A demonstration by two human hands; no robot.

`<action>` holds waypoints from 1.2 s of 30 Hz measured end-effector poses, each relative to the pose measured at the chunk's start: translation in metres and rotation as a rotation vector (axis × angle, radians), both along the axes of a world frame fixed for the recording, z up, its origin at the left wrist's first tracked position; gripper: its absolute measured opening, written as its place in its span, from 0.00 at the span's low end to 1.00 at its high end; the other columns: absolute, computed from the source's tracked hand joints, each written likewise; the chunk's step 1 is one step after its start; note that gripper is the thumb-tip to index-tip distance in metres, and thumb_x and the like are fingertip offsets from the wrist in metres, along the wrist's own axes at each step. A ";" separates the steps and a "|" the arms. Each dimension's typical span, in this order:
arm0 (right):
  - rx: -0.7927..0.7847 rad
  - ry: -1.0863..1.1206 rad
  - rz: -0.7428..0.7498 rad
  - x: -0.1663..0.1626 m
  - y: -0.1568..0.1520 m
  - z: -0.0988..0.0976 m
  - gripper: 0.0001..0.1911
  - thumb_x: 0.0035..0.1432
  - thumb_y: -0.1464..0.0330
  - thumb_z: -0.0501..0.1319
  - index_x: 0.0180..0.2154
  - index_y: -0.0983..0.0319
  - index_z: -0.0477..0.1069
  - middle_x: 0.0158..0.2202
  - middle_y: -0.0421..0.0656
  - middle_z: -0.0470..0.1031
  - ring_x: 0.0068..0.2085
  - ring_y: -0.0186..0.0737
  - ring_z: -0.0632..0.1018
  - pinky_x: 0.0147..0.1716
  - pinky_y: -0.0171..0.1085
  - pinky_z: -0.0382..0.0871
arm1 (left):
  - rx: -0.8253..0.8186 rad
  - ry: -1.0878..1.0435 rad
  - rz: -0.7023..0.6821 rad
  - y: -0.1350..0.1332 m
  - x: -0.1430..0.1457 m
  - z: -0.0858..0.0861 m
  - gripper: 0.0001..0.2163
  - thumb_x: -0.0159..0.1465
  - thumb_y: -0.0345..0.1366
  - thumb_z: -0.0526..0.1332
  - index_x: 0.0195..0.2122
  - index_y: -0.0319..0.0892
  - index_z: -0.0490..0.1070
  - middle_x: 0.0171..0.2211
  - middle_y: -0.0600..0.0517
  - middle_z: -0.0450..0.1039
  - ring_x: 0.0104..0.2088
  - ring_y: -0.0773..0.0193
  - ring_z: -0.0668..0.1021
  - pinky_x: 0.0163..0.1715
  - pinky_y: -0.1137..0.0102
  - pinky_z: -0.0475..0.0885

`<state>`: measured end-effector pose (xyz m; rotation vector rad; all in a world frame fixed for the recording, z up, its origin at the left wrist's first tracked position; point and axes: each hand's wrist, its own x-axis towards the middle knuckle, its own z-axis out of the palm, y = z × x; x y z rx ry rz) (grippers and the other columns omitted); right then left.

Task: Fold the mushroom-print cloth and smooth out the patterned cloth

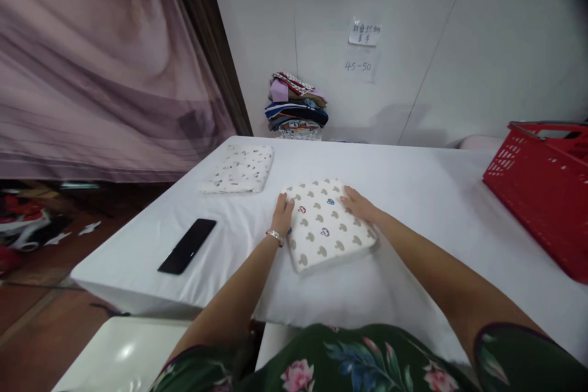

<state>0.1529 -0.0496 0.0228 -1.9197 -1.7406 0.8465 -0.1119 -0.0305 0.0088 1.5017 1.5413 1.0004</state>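
A folded white cloth [328, 226] with grey mushroom-like shapes and a few coloured ones lies on the table right in front of me. Along its left edge rests my left hand [282, 215], fingers stretched out and touching the side; a bracelet is on that wrist. My right hand [359, 204] lies against the upper right edge of the same cloth, its fingers extended over the border. Both hands look open, with the cloth between them. Farther back on the left is another folded white cloth [241, 169] with small dark prints.
A black phone [187, 246] lies at the left of the white-covered table [413, 184]. On the right stands a red plastic basket [537, 190]. Behind the table is a pile of folded fabrics [297, 107] by the wall. A pink curtain [101, 61] hangs at left, above a white stool [124, 355].
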 end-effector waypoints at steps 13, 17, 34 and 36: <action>0.089 0.236 -0.270 0.024 -0.107 -0.025 0.33 0.54 0.57 0.57 0.60 0.59 0.55 0.51 0.46 0.68 0.44 0.41 0.74 0.45 0.40 0.67 | -0.376 -0.142 0.022 -0.098 -0.015 0.011 0.33 0.56 0.44 0.60 0.60 0.39 0.51 0.48 0.42 0.69 0.38 0.60 0.76 0.29 0.69 0.73; 0.030 0.325 -0.329 0.024 -0.099 -0.022 0.31 0.54 0.56 0.57 0.58 0.59 0.58 0.47 0.47 0.71 0.40 0.41 0.75 0.35 0.37 0.71 | -0.277 0.193 -0.024 -0.095 -0.009 0.014 0.40 0.50 0.44 0.65 0.62 0.43 0.47 0.49 0.43 0.68 0.41 0.57 0.75 0.37 0.67 0.71; -0.039 0.705 -0.333 0.017 -0.148 -0.024 0.04 0.50 0.69 0.58 0.30 0.63 0.68 0.26 0.41 0.73 0.18 0.28 0.71 0.13 0.27 0.63 | 0.406 0.742 -0.306 -0.114 0.029 0.029 0.16 0.60 0.40 0.56 0.49 0.44 0.68 0.52 0.47 0.65 0.54 0.55 0.65 0.55 0.61 0.58; -0.053 0.686 -0.321 0.015 -0.148 -0.025 0.04 0.49 0.71 0.58 0.31 0.63 0.68 0.24 0.40 0.73 0.16 0.28 0.70 0.11 0.27 0.62 | 0.477 0.748 -0.460 -0.119 0.055 0.028 0.14 0.60 0.40 0.56 0.46 0.44 0.69 0.49 0.47 0.68 0.51 0.55 0.67 0.53 0.60 0.59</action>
